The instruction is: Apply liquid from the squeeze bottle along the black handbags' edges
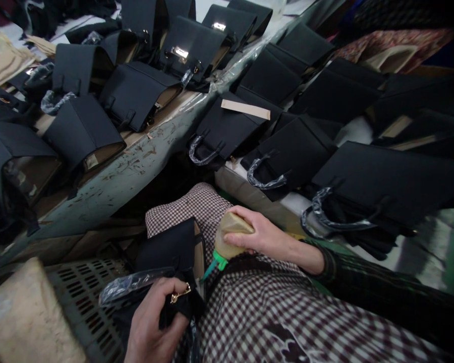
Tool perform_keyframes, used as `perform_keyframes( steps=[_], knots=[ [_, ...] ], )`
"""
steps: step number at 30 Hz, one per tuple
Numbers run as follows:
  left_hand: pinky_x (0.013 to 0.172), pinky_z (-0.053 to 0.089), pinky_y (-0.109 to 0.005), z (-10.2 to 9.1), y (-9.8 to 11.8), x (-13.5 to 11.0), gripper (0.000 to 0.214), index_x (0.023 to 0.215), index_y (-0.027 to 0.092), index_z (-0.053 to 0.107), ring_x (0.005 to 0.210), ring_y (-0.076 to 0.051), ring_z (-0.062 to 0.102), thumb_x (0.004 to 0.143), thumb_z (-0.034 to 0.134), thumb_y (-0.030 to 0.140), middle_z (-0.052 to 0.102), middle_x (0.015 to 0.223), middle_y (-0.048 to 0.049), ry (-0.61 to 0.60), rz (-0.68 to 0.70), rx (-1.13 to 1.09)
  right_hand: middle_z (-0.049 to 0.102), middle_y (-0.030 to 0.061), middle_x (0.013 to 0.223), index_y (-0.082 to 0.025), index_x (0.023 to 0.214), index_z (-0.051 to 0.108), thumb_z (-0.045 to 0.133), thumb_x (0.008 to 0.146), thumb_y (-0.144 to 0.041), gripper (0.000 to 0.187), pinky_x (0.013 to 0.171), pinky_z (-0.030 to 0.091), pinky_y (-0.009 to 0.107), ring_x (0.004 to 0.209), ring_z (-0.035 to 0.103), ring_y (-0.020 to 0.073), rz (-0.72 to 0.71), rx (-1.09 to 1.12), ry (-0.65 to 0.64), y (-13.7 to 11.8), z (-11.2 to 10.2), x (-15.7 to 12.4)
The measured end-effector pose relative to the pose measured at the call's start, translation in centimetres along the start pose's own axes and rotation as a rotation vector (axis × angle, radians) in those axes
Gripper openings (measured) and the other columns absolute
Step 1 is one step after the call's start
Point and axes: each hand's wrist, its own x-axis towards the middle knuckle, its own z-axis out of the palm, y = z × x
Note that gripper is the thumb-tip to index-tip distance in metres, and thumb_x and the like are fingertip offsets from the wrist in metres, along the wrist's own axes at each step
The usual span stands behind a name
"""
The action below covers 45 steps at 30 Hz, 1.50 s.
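My right hand (259,233) is wrapped round a yellowish squeeze bottle (229,242) with a green cap, tilted so its nozzle (211,269) points down at the side edge of a black handbag (166,247). Whether the tip touches the bag I cannot tell. The handbag rests on my lap, over a checked apron (257,302). My left hand (157,320) grips the bag's near end, thumb and fingers closed on black material beside a gold-coloured clasp (180,293). Clear plastic wrap (132,285) covers the handle next to this hand.
Black handbags stand on the left table (136,161) and on the right bench (234,184), several with plastic-wrapped handles. A grey plastic crate (87,302) is at my lower left, beside a pale, worn block-like object (22,317). A beige strip (245,109) lies on one bag.
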Motion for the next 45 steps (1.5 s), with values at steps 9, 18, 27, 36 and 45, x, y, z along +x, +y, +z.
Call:
perform_keyframes(
  steps=[9, 18, 27, 36, 45],
  knots=[
    [0.08, 0.051, -0.016, -0.1, 0.0, 0.4, 0.021, 0.1, 0.028, 0.066, 0.083, -0.01, 0.068, 0.084, 0.066, 0.015, 0.072, 0.091, 0.0067, 0.004, -0.08, -0.101, 0.061, -0.001, 0.087, -0.022, 0.106, 0.06, 0.08, 0.081, -0.048, 0.041, 0.056, 0.048, 0.026, 0.071, 0.057, 0.0167, -0.084, -0.031, 0.009, -0.8, -0.2, -1.0],
    [0.085, 0.048, -0.019, -0.8, -0.2, 0.1, 0.01, 0.089, 0.024, 0.069, 0.081, -0.012, 0.064, 0.08, 0.07, 0.029, 0.069, 0.085, 0.0059, 0.055, -0.344, -0.163, 0.064, 0.0062, 0.107, -0.02, 0.123, 0.055, 0.083, 0.082, -0.047, 0.057, 0.08, 0.054, 0.032, 0.093, 0.062, 0.0204, -0.581, -0.074, -0.1, -0.7, 0.0, -1.5],
    [0.08, 0.051, -0.015, -1.4, -1.0, 1.2, 0.015, 0.095, 0.024, 0.067, 0.083, -0.011, 0.067, 0.081, 0.071, 0.022, 0.072, 0.089, 0.0044, -0.127, -0.241, -0.15, 0.064, 0.0138, 0.118, -0.019, 0.138, 0.044, 0.063, 0.094, -0.032, 0.05, 0.09, 0.056, 0.037, 0.108, 0.063, 0.0247, -1.092, -0.326, -0.481, -4.4, -1.3, 1.2],
    [0.079, 0.046, -0.017, -1.9, 0.1, 0.8, 0.016, 0.087, 0.023, 0.068, 0.081, -0.012, 0.061, 0.076, 0.075, 0.032, 0.066, 0.086, 0.0045, 0.063, -0.464, -0.294, 0.065, 0.0043, 0.103, -0.024, 0.121, 0.062, 0.085, 0.079, -0.046, 0.052, 0.069, 0.055, 0.028, 0.086, 0.063, 0.0197, -0.465, 0.266, 0.064, -1.7, -0.7, -0.8],
    [0.053, 0.036, -0.014, -8.1, -1.8, -0.5, 0.044, 0.092, 0.024, 0.056, 0.057, -0.007, 0.042, 0.067, 0.089, 0.038, 0.05, 0.069, 0.007, 0.332, -0.636, -0.572, 0.066, 0.0034, 0.084, -0.02, 0.096, 0.071, 0.077, 0.086, -0.046, 0.029, 0.044, 0.044, 0.019, 0.056, 0.053, 0.0102, -0.071, 1.042, -0.02, -4.4, 3.2, 1.5]
  ],
)
